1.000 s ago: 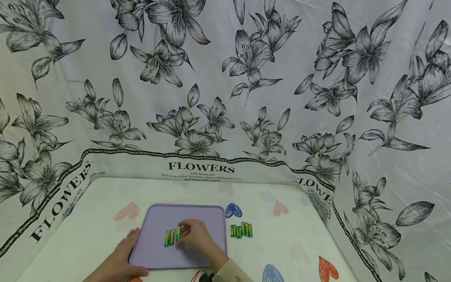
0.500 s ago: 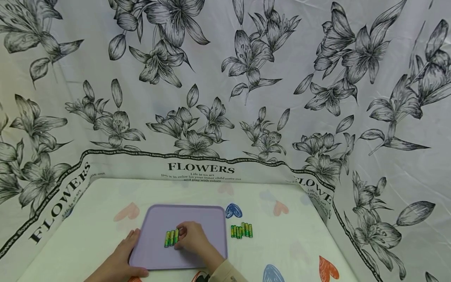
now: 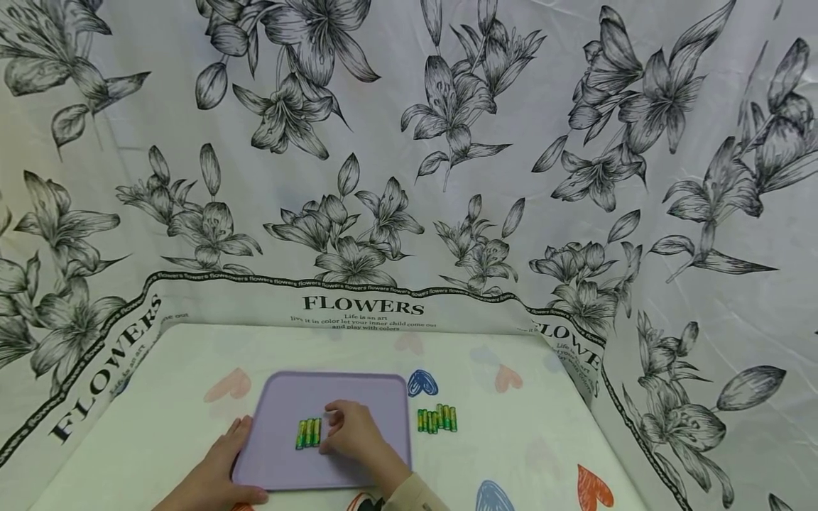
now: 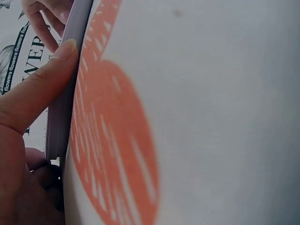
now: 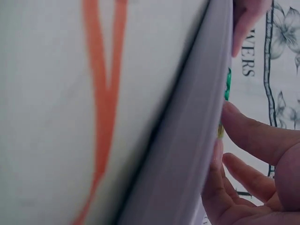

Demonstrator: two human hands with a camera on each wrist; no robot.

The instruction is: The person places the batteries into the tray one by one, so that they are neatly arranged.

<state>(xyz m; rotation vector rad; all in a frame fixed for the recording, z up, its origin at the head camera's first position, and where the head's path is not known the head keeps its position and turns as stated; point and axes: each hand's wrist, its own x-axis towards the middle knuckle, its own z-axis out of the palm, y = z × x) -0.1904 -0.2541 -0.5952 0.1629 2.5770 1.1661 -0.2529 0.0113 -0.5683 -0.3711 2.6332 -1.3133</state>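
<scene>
Left hand [image 3: 220, 461]: spread, touching purple rounded-rectangular tray [image 3: 275, 465] on its left
Right hand [image 3: 351, 431]: fingers parted over tray; battery contact unclear
Green-yellow cylindrical batteries [image 3: 309, 433]: three, on tray
Other batteries [image 3: 439, 419]: right of tray

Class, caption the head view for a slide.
Left hand holds a purple tray; right hand beside three green batteries on it.

I am counting three green batteries [image 3: 309, 433] on one tray [image 3: 371, 389], five or six loose batteries [image 3: 439, 417] beside it, one left hand [image 3: 217, 465], one right hand [image 3: 353, 433].
</scene>
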